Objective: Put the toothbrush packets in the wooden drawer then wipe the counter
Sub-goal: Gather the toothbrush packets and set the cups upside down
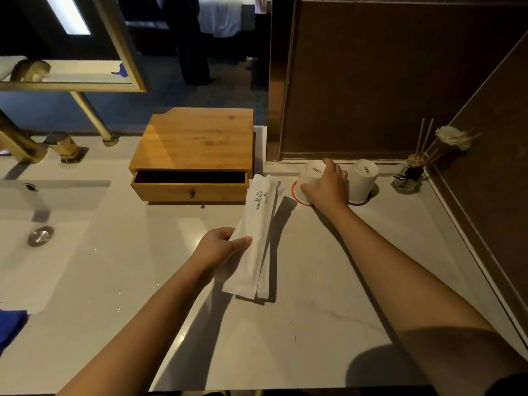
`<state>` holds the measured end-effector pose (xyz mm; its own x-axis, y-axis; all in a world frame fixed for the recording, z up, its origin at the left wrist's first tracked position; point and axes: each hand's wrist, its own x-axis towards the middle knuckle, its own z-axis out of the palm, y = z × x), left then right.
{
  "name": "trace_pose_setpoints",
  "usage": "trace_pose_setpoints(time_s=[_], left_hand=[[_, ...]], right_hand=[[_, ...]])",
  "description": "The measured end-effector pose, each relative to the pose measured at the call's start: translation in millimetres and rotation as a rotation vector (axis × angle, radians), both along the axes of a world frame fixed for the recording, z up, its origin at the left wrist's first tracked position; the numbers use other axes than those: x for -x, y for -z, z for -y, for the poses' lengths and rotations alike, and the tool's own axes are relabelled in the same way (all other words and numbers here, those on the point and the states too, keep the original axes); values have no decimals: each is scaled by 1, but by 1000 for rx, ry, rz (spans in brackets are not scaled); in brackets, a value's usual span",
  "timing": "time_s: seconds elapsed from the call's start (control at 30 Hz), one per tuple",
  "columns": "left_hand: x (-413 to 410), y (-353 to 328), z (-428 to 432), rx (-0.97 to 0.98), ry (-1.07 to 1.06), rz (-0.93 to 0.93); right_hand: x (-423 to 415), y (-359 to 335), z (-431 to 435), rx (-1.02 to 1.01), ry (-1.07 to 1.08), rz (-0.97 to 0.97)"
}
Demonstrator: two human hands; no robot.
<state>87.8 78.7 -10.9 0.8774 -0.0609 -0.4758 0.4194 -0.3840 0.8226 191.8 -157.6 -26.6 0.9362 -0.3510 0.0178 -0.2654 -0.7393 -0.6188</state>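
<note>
My left hand [221, 247] grips white toothbrush packets [254, 232] printed "BRUSHING TEETH", held lengthwise above the pale marble counter [314, 295]; two or three packets overlap in the bundle. Their far ends reach the right front corner of the wooden drawer box [197, 138], whose drawer [190, 185] is pulled slightly open and dark inside. My right hand [327, 185] is wrapped around an upside-down white cup [310, 174] with a red rim at the back of the counter.
A second upturned white cup [361, 180] stands right of the first. A reed diffuser [408, 178] sits in the back right corner. The sink [43, 212] and gold tap [28, 147] lie to the left. A blue cloth [11, 324] shows at the left edge.
</note>
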Motion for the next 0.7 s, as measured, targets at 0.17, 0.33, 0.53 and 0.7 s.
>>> trace_pose_setpoints(time_s=[0.17,0.33,0.53,0.7], left_hand=[[0,-1,-1,30,4,-19],[-1,-1,0,35,1,-26],[-1,0,1,32,-12,-35],[0,-2,0,34,-7,-32]], right_hand=[[11,19,3,-283,43,-11],[13,27,3,-289,76,-9],[13,27,3,-284,66,2],[13,26,6,-295,37,-6]])
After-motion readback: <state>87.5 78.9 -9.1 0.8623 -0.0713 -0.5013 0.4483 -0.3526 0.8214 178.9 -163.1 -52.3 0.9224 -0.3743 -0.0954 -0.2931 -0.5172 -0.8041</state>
